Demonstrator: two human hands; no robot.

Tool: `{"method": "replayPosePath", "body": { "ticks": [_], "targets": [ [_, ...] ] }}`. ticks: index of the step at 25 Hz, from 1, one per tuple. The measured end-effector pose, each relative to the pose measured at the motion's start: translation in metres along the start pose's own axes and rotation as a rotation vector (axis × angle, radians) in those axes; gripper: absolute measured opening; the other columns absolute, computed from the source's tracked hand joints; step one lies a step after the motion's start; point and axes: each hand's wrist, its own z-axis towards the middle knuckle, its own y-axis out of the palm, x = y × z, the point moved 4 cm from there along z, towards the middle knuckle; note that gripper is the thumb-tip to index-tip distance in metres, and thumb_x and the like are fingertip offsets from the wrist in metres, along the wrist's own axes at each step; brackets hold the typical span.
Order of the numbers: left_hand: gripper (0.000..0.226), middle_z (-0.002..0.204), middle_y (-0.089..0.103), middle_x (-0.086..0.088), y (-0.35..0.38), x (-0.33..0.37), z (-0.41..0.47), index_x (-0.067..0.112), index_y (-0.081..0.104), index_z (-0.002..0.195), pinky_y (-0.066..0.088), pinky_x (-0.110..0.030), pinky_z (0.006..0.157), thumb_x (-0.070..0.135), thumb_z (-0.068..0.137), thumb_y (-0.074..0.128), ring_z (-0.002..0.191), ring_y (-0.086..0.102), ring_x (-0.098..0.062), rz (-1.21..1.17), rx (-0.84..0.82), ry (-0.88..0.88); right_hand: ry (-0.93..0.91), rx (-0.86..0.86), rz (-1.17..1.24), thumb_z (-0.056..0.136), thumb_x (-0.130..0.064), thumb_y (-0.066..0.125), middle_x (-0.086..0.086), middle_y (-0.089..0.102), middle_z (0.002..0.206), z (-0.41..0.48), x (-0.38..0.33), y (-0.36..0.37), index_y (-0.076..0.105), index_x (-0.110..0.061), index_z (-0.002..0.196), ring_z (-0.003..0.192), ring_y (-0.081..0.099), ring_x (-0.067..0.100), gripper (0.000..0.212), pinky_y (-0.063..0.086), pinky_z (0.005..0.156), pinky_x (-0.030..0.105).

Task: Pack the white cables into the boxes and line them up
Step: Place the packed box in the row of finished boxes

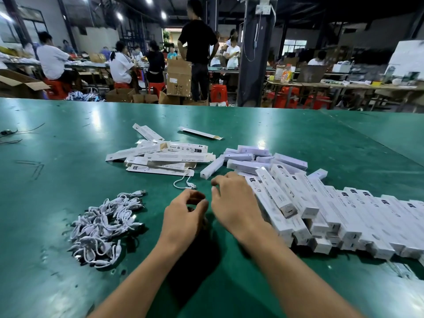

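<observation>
Hovering loosely curled, empty, left hand (185,216), right hand (234,203) just beside box row (344,214), cable pile (105,226) apart at left.

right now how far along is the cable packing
Done: a long row of boxes lined up on the right. In hand: nothing I can see; the right hand sits at the row's left end, the left hand is loosely curled beside it. Left: the heap of cables, one loose cable, the flat boxes and the jumbled boxes behind the row.
</observation>
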Motion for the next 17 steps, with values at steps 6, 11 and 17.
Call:
{"method": "replayPosePath", "body": {
  "ticks": [6, 11, 17],
  "targets": [
    [0.013, 0.085, 0.072, -0.002, -0.006, -0.008, 0.007, 0.023, 0.065, 0.09, 0.056, -0.037, 0.069, 0.011, 0.092, 0.065, 0.067, 0.061, -0.021, -0.129, 0.163, -0.135, 0.027, -0.074, 0.043, 0.1, -0.031, 0.057, 0.008, 0.054, 0.13, 0.033, -0.003, 0.045, 0.06, -0.018, 0.135, 0.116, 0.06, 0.032, 0.037, 0.048, 0.092, 0.04],
    [0.01, 0.08, 0.072, -0.001, -0.013, -0.01, 0.014, 0.02, 0.066, 0.084, 0.057, -0.049, 0.079, 0.012, 0.089, 0.064, 0.072, 0.067, -0.03, -0.132, 0.216, -0.167, -0.193, -0.137, -0.197, 0.097, -0.017, 0.054, 0.007, 0.046, 0.149, 0.082, -0.027, 0.066, 0.066, -0.022, 0.132, 0.129, 0.051, 0.031, 0.038, 0.037, 0.105, 0.046],
    [0.005, 0.085, 0.074, -0.002, -0.014, -0.01, 0.02, 0.013, 0.07, 0.088, 0.057, -0.046, 0.08, 0.011, 0.089, 0.066, 0.076, 0.07, -0.031, -0.111, 0.182, -0.137, -0.212, -0.352, -0.607, 0.092, -0.027, 0.051, 0.018, 0.026, 0.161, 0.115, -0.034, 0.093, 0.046, -0.02, 0.146, 0.144, 0.022, 0.038, 0.055, 0.02, 0.115, 0.054]
  ]
}}
